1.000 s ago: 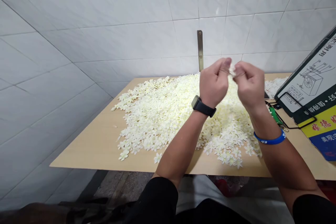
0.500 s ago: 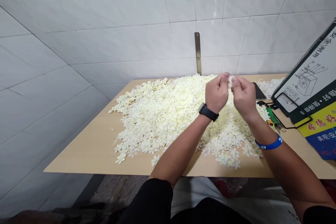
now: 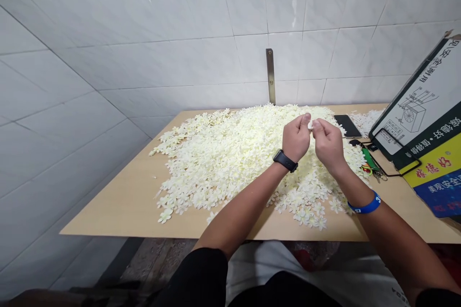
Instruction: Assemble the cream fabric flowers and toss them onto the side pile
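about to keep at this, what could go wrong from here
The small white blossom pinched between the left hand and right hand could slip and vanish into the loose pile. The left forearm, low over the pile, might also drag blossoms off the front edge of the table, where some lie close.

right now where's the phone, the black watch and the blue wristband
phone (image 3: 346, 126), head view, on the middle of its dark face
watch (image 3: 285, 160), head view, on the watch body at the left wrist
wristband (image 3: 366, 206), head view, on the outer face of the blue band on the right wrist
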Action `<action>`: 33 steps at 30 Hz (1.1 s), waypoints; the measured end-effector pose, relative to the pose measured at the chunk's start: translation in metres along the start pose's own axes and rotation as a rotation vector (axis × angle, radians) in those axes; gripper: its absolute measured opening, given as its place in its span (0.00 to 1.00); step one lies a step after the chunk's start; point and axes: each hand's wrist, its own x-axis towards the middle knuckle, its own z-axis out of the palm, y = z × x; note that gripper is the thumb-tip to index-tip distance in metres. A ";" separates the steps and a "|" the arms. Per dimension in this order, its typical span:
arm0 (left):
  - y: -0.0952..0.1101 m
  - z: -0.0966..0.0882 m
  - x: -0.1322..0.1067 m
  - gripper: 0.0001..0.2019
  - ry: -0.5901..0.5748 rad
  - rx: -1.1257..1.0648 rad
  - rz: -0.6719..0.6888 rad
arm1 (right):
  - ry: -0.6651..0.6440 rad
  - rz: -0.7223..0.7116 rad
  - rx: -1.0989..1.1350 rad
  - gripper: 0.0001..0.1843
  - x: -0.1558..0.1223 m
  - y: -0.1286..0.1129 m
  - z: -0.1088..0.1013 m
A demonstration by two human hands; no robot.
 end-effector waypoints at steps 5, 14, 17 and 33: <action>-0.003 -0.002 -0.009 0.33 0.003 0.024 -0.012 | -0.007 -0.007 -0.051 0.23 -0.003 0.000 0.000; -0.011 -0.014 -0.005 0.33 -0.092 -0.058 0.023 | -0.150 -0.004 0.009 0.25 -0.009 0.015 -0.006; -0.020 -0.023 -0.005 0.34 -0.175 -0.064 -0.034 | -0.221 -0.013 -0.034 0.23 -0.016 0.020 -0.016; -0.052 -0.025 -0.032 0.36 -0.377 -0.159 -0.421 | -0.406 0.162 0.230 0.17 -0.030 0.061 -0.023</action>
